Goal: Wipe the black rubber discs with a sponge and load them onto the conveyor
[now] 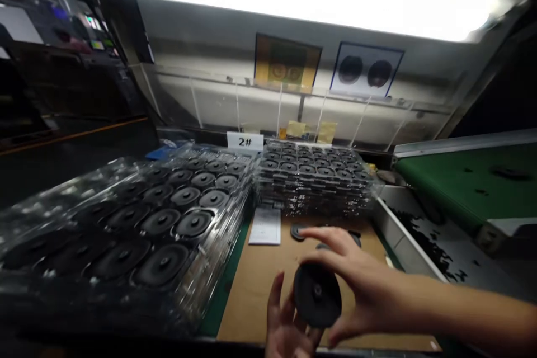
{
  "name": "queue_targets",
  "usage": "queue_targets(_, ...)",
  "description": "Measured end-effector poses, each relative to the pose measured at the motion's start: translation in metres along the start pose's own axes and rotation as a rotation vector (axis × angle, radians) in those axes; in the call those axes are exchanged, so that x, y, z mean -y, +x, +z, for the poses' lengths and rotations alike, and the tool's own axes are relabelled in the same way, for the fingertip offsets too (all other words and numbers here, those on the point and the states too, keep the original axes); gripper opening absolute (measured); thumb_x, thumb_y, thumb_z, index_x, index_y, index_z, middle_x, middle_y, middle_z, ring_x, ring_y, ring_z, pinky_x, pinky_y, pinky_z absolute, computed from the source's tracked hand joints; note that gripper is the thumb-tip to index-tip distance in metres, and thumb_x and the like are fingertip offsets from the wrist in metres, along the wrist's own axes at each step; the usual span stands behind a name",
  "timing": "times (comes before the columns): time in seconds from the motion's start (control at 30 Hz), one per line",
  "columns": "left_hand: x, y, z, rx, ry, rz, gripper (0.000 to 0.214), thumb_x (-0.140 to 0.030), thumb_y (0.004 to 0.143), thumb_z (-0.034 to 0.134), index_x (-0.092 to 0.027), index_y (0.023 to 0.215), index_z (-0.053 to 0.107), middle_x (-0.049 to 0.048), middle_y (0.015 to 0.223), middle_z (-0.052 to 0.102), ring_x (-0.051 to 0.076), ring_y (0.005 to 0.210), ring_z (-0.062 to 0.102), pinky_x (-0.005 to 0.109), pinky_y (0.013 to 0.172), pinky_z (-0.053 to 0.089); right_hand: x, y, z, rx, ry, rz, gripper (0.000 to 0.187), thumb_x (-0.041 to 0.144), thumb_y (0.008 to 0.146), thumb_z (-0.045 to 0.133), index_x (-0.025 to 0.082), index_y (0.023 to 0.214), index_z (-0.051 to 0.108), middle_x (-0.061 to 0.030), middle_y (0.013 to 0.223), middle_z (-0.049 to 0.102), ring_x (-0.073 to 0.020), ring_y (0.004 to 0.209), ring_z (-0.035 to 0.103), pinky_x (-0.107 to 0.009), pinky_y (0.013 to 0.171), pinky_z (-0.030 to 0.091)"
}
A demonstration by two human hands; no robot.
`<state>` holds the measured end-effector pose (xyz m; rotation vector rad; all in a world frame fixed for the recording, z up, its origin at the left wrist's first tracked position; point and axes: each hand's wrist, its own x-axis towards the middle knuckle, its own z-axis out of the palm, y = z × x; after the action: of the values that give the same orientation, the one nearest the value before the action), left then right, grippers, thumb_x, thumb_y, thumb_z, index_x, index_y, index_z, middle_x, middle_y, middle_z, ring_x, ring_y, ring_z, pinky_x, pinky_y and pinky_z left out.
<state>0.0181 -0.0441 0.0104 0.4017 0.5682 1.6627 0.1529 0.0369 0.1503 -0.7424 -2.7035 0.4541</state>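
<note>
A black round speaker cone [316,295] is held low over the brown board [260,291]. My right hand [356,279] comes in from the right, its fingers curved around the cone's upper rim. From below, my left hand [285,324] rises with fingers against the cone's lower left side. A stack of clear plastic trays [126,235] filled with similar black cones stands at the left. Behind the board sits another stack of trays [314,179] with smaller black parts.
A white paper slip [265,226] and loose black discs [298,231] lie on the board. A white "2#" label [245,141] stands at the back. A green conveyor belt [470,179] runs at the right, beside a white bin [423,235] of black scraps.
</note>
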Motion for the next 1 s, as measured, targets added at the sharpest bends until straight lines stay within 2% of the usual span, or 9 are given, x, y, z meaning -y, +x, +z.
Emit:
queue_targets(0.1, 0.013, -0.002, -0.016, -0.044, 0.055, -0.043, 0.089, -0.053, 0.042, 0.082, -0.031, 0.123, 0.052, 0.0106, 0.12, 0.062, 0.034, 0.114, 0.054, 0.039, 0.095, 0.044, -0.009, -0.022, 0.064, 0.054, 0.371, 0.168, 0.075, 0.05, 0.058, 0.077, 0.026, 0.123, 0.049, -0.0119, 0.141, 0.035, -0.0313, 0.132, 0.033, -0.044, 0.104, 0.037)
queue_targets(0.23, 0.016, -0.006, -0.041, -0.145, 0.106, -0.265, 0.079, -0.048, 0.047, 0.082, -0.028, 0.119, 0.057, 0.0096, 0.123, 0.06, 0.033, 0.121, 0.049, 0.036, 0.095, 0.044, -0.018, -0.04, 0.128, -0.057, 0.59, 0.361, 0.08, 0.051, 0.06, 0.076, 0.026, 0.13, 0.044, -0.0127, 0.14, 0.036, -0.0309, 0.131, 0.036, -0.044, 0.107, 0.035)
queue_targets(0.37, 0.007, 0.0, -0.059, -0.203, 0.002, -0.406, 0.063, -0.046, 0.068, 0.071, -0.029, 0.125, 0.051, 0.0114, 0.134, 0.051, 0.033, 0.125, 0.045, 0.046, 0.101, 0.039, -0.032, -0.055, 0.172, -0.191, 0.534, 0.471, 0.071, 0.044, 0.079, 0.062, 0.031, 0.14, 0.029, -0.0103, 0.137, 0.041, -0.0302, 0.128, 0.038, -0.047, 0.105, 0.036)
queue_targets(0.47, 0.003, 0.013, -0.068, -0.237, -0.068, -0.404, 0.055, -0.041, 0.073, 0.068, -0.029, 0.124, 0.051, 0.0106, 0.136, 0.048, 0.033, 0.121, 0.049, 0.052, 0.104, 0.034, -0.047, -0.065, 0.195, -0.22, 0.272, 0.631, 0.054, 0.036, 0.086, 0.052, 0.038, 0.137, 0.035, -0.0073, 0.133, 0.044, -0.0317, 0.121, 0.042, -0.055, 0.099, 0.038)
queue_targets(0.53, 0.002, 0.022, -0.072, -0.299, -0.08, -0.38, 0.049, -0.038, 0.077, 0.065, -0.03, 0.123, 0.051, 0.009, 0.139, 0.046, 0.031, 0.122, 0.049, 0.049, 0.107, 0.031, -0.057, -0.07, 0.207, -0.163, 0.14, 0.658, 0.055, 0.037, 0.082, 0.057, 0.039, 0.134, 0.041, -0.0084, 0.131, 0.045, -0.035, 0.114, 0.044, -0.061, 0.093, 0.038)
queue_targets(0.63, 0.004, 0.035, -0.075, -0.376, -0.081, -0.321, 0.043, -0.033, 0.083, 0.059, -0.029, 0.124, 0.048, 0.0091, 0.139, 0.046, 0.027, 0.123, 0.049, 0.045, 0.109, 0.028, -0.068, -0.072, 0.217, -0.117, 0.184, 0.656, 0.051, 0.033, 0.081, 0.057, 0.031, 0.131, 0.048, -0.0132, 0.123, 0.05, -0.035, 0.108, 0.047, -0.06, 0.088, 0.041)
queue_targets(0.77, 0.009, 0.048, -0.077, -0.378, -0.063, -0.281, 0.046, -0.03, 0.084, 0.058, -0.026, 0.127, 0.042, 0.0121, 0.135, 0.05, 0.027, 0.124, 0.048, 0.044, 0.11, 0.028, -0.083, -0.057, 0.209, -0.084, 0.358, 0.654, 0.035, 0.031, 0.087, 0.05, 0.024, 0.121, 0.057, -0.0114, 0.102, 0.06, -0.0262, 0.094, 0.056, -0.045, 0.083, 0.049)
queue_targets(0.9, 0.019, 0.061, -0.081, -0.396, -0.009, -0.253, 0.05, -0.03, 0.08, 0.064, -0.029, 0.125, 0.043, 0.0106, 0.134, 0.051, 0.026, 0.123, 0.049, 0.044, 0.11, 0.027, -0.102, -0.021, 0.194, -0.056, 0.519, 0.685, 0.025, 0.033, 0.091, 0.045, 0.021, 0.109, 0.059, -0.005, 0.089, 0.065, -0.0167, 0.077, 0.062, -0.027, 0.068, 0.052)
queue_targets(1.0, 0.026, 0.068, -0.085, -0.44, 0.043, -0.245, 0.049, -0.028, 0.076, 0.068, -0.028, 0.12, 0.047, 0.0095, 0.132, 0.053, 0.025, 0.123, 0.048, 0.042, 0.108, 0.03, -0.109, 0.007, 0.192, -0.065, 0.586, 0.718, 0.028, 0.033, 0.092, 0.043, 0.02, 0.114, 0.054, -0.0027, 0.084, 0.065, -0.0141, 0.069, 0.061, -0.024, 0.061, 0.051)
